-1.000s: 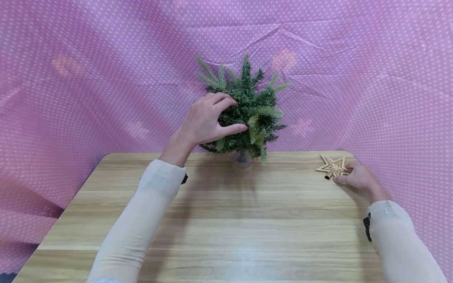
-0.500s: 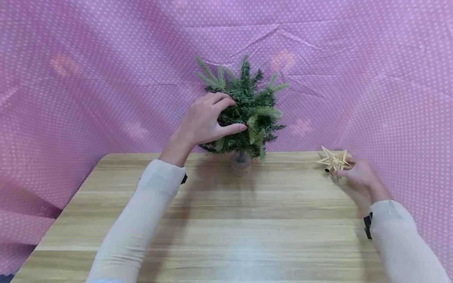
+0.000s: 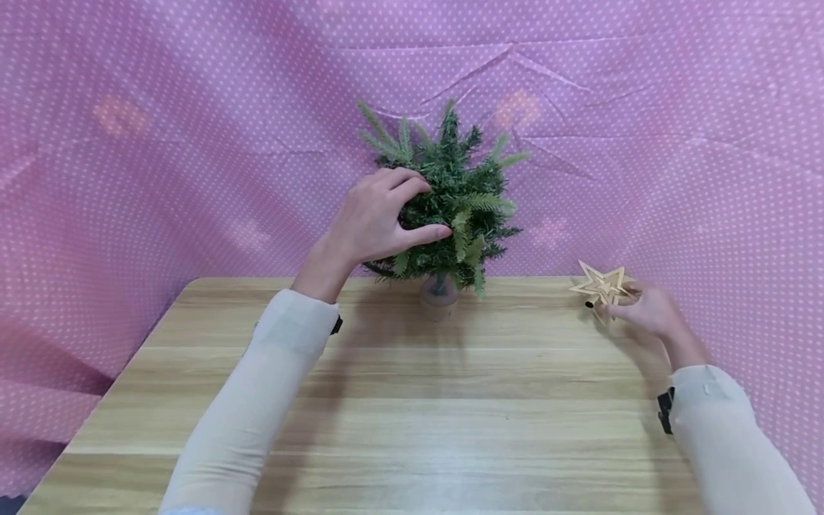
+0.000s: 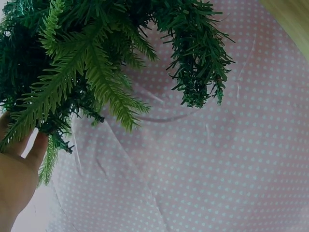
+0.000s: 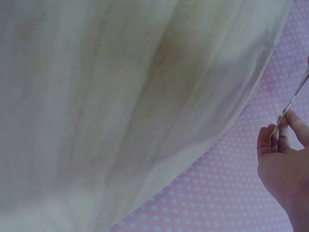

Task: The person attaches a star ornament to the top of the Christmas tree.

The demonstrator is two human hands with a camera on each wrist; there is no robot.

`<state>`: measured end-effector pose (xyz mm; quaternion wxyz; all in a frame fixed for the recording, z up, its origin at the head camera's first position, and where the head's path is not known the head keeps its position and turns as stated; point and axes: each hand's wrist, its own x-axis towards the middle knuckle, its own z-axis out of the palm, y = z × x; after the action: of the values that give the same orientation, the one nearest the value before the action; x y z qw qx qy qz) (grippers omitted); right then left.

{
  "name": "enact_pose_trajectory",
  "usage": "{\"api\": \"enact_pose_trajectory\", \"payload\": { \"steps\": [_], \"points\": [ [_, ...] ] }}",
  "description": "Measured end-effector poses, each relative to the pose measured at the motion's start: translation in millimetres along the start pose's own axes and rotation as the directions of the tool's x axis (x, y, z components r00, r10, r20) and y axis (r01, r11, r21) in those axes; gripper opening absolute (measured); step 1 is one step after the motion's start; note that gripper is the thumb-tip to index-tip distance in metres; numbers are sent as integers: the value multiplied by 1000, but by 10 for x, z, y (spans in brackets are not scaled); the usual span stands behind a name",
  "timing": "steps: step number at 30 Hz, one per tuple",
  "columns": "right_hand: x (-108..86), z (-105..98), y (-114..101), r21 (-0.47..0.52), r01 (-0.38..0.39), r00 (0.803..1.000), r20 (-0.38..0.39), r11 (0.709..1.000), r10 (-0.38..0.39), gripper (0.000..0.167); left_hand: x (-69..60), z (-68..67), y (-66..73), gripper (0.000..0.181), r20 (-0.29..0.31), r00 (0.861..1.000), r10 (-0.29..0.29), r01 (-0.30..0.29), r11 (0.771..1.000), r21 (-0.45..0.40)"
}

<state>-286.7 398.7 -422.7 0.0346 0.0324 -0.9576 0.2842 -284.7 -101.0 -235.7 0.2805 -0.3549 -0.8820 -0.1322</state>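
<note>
A small artificial Christmas tree stands upright at the far middle of the table, on a short pale round base. My left hand holds the tree's left side, with thumb and fingers around the branches; some fingertips are lost in the foliage. In the left wrist view, light and dark green sprigs hide part of that hand. At the far right, my right hand pinches a gold star tree topper by one side, tilted up above the tabletop. The right wrist view shows the star edge-on.
The wood-grain table has rounded far corners. Pink polka-dot cloth hangs behind and along both sides, close behind the tree and near my right arm.
My right hand has lifted the star off the tabletop, tipped it more upright and shifted it slightly left. My left hand and the tree have stayed in place.
</note>
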Motion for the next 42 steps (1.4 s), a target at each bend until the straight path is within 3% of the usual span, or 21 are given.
{"api": "enact_pose_trajectory", "payload": {
  "steps": [10,16,42],
  "points": [
    [4,-34,-156,-28,77,994,-82,997,-79,62,-6,7,1,70,1,1000,-1,1,1000,-1],
    [10,-55,-226,-37,54,996,-65,998,-57,83,-9,5,-3,69,2,1000,-5,5,1000,-1],
    [61,-126,-498,-53,66,989,-128,996,-72,80,-4,-8,8,66,14,1000,-14,14,1000,-7]
  ]
}}
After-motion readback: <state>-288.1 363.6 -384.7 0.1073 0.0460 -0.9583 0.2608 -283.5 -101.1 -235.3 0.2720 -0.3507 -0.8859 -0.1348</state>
